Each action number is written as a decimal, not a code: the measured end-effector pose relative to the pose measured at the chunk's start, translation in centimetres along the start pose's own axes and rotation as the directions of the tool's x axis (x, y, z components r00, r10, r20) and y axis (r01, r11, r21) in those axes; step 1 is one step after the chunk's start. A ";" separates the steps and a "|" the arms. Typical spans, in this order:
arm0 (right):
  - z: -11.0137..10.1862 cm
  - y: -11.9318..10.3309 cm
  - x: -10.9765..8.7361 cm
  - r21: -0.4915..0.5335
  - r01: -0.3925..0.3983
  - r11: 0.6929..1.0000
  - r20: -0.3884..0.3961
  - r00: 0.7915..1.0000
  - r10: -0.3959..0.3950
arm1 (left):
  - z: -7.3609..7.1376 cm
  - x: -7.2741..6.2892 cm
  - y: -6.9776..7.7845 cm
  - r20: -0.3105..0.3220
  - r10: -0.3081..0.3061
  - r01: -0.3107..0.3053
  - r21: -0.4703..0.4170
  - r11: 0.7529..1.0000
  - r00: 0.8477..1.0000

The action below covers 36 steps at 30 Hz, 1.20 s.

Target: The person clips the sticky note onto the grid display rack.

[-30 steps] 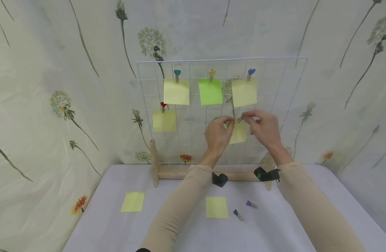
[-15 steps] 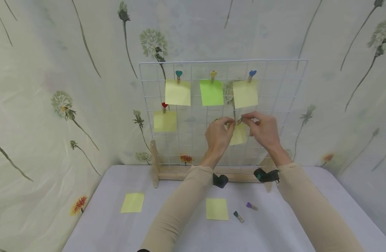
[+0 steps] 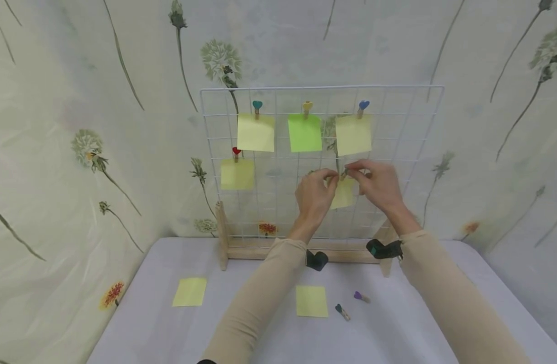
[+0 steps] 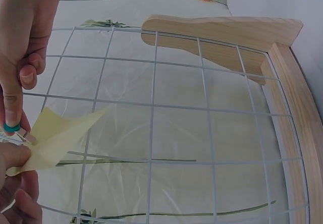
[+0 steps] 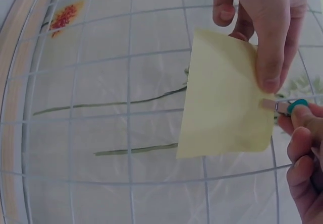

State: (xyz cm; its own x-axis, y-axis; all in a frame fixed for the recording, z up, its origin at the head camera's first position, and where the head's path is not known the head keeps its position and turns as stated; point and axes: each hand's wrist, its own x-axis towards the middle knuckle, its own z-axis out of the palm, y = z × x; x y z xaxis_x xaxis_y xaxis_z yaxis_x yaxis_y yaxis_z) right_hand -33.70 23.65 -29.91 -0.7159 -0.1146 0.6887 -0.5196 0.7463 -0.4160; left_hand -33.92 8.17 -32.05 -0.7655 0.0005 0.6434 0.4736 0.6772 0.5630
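Observation:
Before the white wire grid (image 3: 321, 87), my left hand (image 3: 315, 194) pinches a yellow sticky note (image 3: 343, 196) by its upper edge between thumb and finger. My right hand (image 3: 380, 184) pinches a small wooden clothespin with a teal heart (image 5: 298, 105). In the right wrist view, the clothespin's wooden tip overlaps the note near the left thumb. The left wrist view shows the note (image 4: 58, 138) bent, with the right fingertips pressing the clothespin's teal end. Fingers partly hide the clothespin in the head view.
Several notes hang on the grid from heart clothespins, including a green note (image 3: 305, 133) and a lower-left yellow note (image 3: 237, 174). A wooden base (image 3: 246, 252) supports the grid. On the white table lie two yellow notes (image 3: 189, 291) and two clothespins, one purple (image 3: 361, 297).
My right hand has shifted slightly left, bringing the clothespin closer to the left fingertips and over the note's upper edge. The left hand stays nearly in place.

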 end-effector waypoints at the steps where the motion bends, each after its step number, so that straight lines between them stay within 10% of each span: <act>1: 0.0 0.0 0.1 -0.005 0.003 1.000 0.006 1.000 -0.003 | 0.0 0.0 0.0 0.000 0.002 -0.002 0.001 1.000 1.000; 36: -0.1 -0.4 0.0 -0.009 -0.063 0.998 0.100 0.993 0.064 | 0.1 0.1 -0.1 0.005 0.048 -0.048 0.037 0.998 0.999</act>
State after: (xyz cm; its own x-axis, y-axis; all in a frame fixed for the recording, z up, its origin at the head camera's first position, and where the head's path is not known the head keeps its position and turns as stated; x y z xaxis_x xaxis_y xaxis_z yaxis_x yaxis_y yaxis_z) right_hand -33.45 23.39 -29.67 -0.7906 -0.1321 0.5978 -0.4691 0.7582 -0.4529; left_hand -34.08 8.19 -32.15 -0.7441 0.0360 0.6671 0.4934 0.7029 0.5124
